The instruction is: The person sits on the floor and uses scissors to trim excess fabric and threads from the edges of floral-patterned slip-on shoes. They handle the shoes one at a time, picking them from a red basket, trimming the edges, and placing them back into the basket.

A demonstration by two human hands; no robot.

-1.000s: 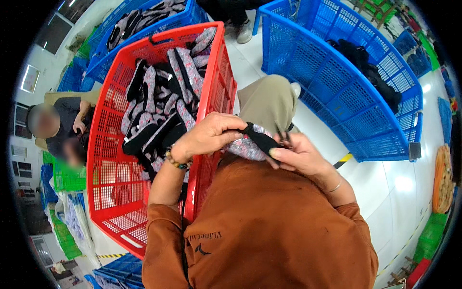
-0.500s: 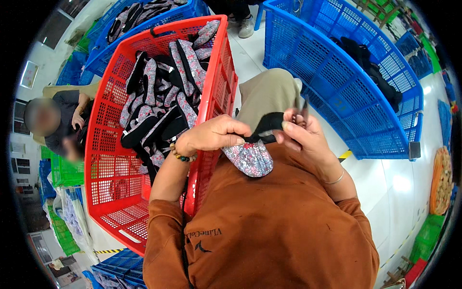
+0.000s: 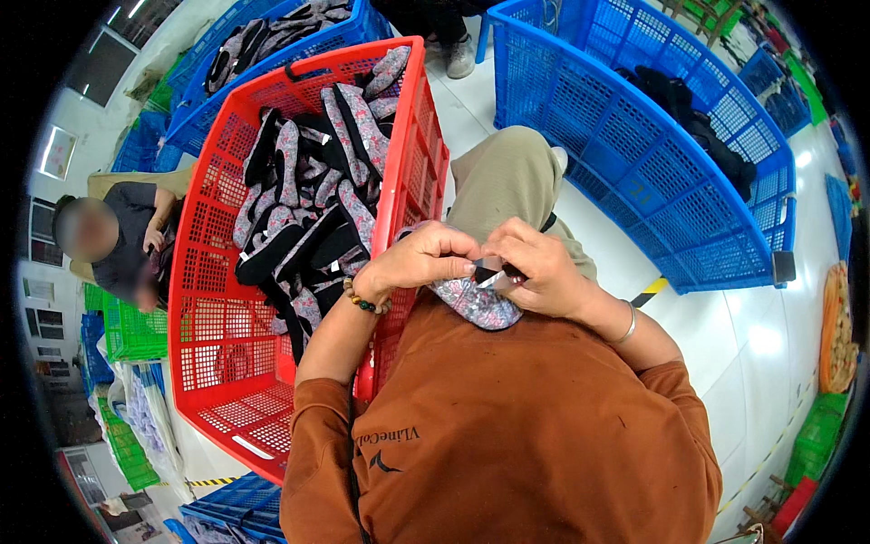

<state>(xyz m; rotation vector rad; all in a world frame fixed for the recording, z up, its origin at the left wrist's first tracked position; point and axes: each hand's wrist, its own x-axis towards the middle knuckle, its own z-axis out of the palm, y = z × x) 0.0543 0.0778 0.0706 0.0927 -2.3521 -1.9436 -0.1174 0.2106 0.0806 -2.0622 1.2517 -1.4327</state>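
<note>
A grey-pink floral cloth slipper (image 3: pixel 478 304) with a black edge lies over my lap, its rounded end toward me. My left hand (image 3: pixel 419 261) pinches its black edge between thumb and fingers. Close against it, my right hand (image 3: pixel 544 272) is closed round small metal thread snips (image 3: pixel 490 275), whose shiny blades lie at the slipper's edge. My fingers hide the snips' handles and part of the slipper. Just left of my left wrist, a red plastic basket (image 3: pixel 417 172) holds a heap of similar floral and black slippers (image 3: pixel 290 163).
A large blue basket (image 3: pixel 580 127) with black items stands ahead on the right. Another blue basket (image 3: pixel 358 27) with floral pieces is behind the red one. A seated person (image 3: pixel 131 213) works at the left. A shoe (image 3: pixel 460 59) shows at the top.
My right hand has moved left and in toward my left hand, bringing the snips' blades to the slipper's edge. The black strip held stretched between my hands is now mostly covered.
</note>
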